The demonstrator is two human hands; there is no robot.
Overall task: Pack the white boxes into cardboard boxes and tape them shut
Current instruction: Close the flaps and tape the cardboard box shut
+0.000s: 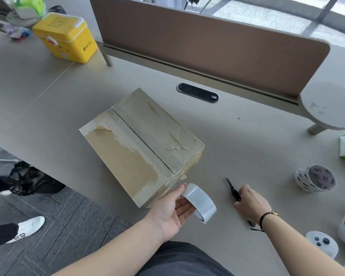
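Beige surface [247,148] bears closed, torn-faced cardboard box [141,144]; left hand [173,214] fingers grip white tape roll [200,202], right hand [251,204] fingers clasp black scissors [232,189]; brown divider panel [197,36] behind.

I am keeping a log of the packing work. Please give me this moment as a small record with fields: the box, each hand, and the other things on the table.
cardboard box: on the table, flaps closed, centre seam not yet taped, surface paper torn
left hand: holds a roll of clear tape near the box corner
right hand: grips black scissors lying on the table
spare tape: two printed rolls to the right
yellow container: far left
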